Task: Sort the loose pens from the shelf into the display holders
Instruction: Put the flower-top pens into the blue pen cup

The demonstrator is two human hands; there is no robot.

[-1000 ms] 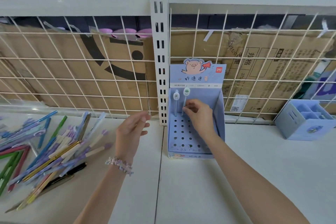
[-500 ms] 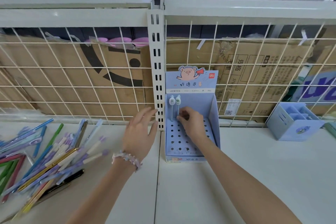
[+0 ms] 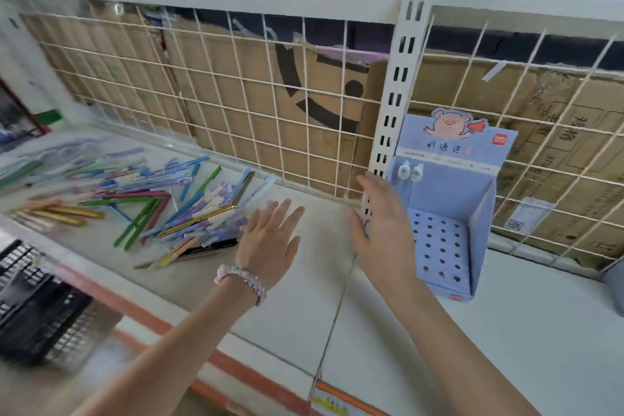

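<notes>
A heap of loose coloured pens lies on the white shelf at the left. A light blue cardboard display holder with a pig picture stands at the right against the wire grid; two white-capped pens stand in its back row. My left hand hovers flat with straight fingers just right of the heap and holds nothing. My right hand is empty too, fingers straight, in front of the holder's left wall.
A white wire grid with cardboard behind it backs the shelf, split by a slotted white upright. A black wire basket sits low at the left. The corner of a grey-blue container shows at the far right.
My right hand has let go of the pen in the holder and drawn back to the left. My left hand has moved toward the pen heap. The view has swung left.
</notes>
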